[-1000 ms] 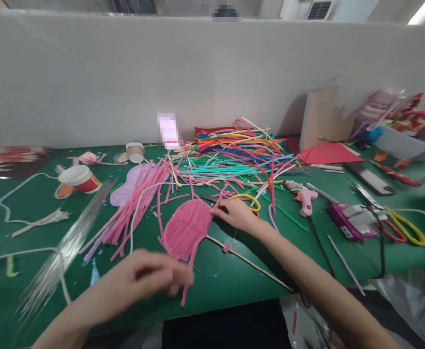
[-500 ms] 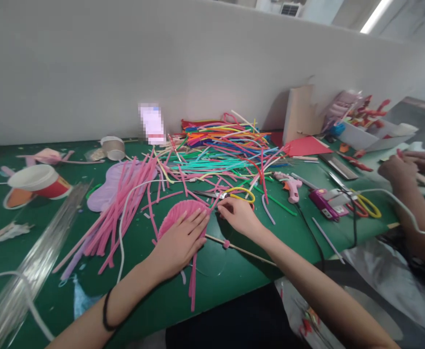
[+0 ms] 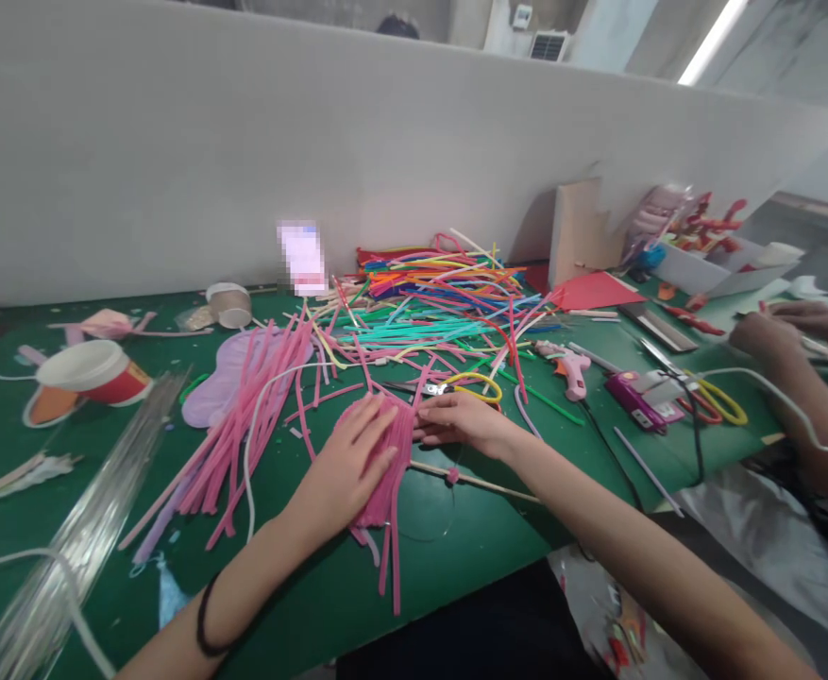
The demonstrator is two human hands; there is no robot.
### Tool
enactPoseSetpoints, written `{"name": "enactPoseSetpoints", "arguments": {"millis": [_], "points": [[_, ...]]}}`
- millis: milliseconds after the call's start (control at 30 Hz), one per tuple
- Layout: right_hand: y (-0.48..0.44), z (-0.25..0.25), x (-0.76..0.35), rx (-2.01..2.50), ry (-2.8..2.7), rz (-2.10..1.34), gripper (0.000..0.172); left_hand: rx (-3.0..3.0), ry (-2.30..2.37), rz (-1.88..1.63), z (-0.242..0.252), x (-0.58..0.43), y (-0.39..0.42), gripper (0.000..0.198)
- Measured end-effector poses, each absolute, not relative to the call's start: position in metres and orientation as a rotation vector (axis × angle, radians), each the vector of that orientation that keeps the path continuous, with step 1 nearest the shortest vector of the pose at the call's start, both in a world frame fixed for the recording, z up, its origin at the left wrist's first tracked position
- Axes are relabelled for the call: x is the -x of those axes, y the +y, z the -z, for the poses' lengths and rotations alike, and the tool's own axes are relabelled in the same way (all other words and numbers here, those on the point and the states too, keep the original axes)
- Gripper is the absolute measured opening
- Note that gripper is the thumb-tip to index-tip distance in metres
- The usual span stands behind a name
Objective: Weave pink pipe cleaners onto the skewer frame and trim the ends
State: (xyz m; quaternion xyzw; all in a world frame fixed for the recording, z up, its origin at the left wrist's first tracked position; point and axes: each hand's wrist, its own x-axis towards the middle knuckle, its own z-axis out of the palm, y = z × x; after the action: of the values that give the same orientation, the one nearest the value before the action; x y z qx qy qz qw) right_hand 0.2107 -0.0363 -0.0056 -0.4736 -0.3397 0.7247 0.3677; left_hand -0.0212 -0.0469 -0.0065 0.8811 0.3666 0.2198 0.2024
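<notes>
Under my left hand [image 3: 353,463] lies a rounded pink piece made of pipe cleaners [image 3: 394,449] side by side. My left fingers are spread over it, and they hide part of it. At its right edge is my right hand [image 3: 460,420], its fingers stretched and slightly apart, with nothing visible in it. A thin wooden stick [image 3: 488,488] with a small pink bead-like knob runs out from the piece to the right, beneath my right forearm. Loose pink pipe cleaner ends [image 3: 395,567] hang toward the table's front edge. Yellow-handled scissors [image 3: 466,385] lie just beyond my right hand.
Pink pipe cleaners [image 3: 244,444] lie left over a purple eye-mask shape [image 3: 205,387]. A multicoloured pile [image 3: 434,293] sits at the back. To the right are a pink glue gun [image 3: 570,368] and a purple power strip [image 3: 636,401]. Another person's hands [image 3: 768,335] work at far right.
The pink piece has turned, and its strands now run more front to back. My left hand has shifted on it, and my right fingers have straightened against its edge. The camera view tilts slightly up.
</notes>
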Motion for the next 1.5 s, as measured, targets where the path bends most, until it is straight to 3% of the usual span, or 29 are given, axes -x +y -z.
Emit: {"name": "enactPoseSetpoints", "arguments": {"millis": [133,267,367,567,733,1267,1367,1500], "points": [[-0.026,-0.014,-0.217,1.206,-1.003,-1.829,0.023,-2.38,1.112,-0.7,-0.016,0.014,-0.018,0.061],[-0.006,-0.038,-0.22,1.179,-1.24,-1.734,0.022,-2.238,1.063,-0.687,-0.046,-0.004,0.02,0.035],[0.009,-0.056,-0.221,1.141,-1.399,-1.66,0.023,-2.177,0.931,-0.552,-0.063,-0.016,0.042,0.027],[0.025,-0.088,-0.226,1.086,-1.615,-1.499,0.023,-2.157,1.083,-0.458,-0.089,-0.023,0.056,0.038],[0.025,-0.099,-0.228,1.016,-1.631,-1.464,0.021,-2.079,1.127,-0.544,-0.111,-0.024,0.046,0.032],[0.029,-0.088,-0.231,0.964,-1.812,-1.229,0.012,-1.843,1.043,-0.751,-0.096,-0.033,0.049,0.014],[0.031,-0.09,-0.234,0.972,-1.922,-1.051,0.016,-1.772,1.051,-0.756,-0.094,-0.035,0.049,0.016],[0.033,-0.094,-0.243,0.989,-1.809,-0.505,0.027,-1.563,1.07,-0.822,-0.086,-0.033,0.056,0.017]]}}
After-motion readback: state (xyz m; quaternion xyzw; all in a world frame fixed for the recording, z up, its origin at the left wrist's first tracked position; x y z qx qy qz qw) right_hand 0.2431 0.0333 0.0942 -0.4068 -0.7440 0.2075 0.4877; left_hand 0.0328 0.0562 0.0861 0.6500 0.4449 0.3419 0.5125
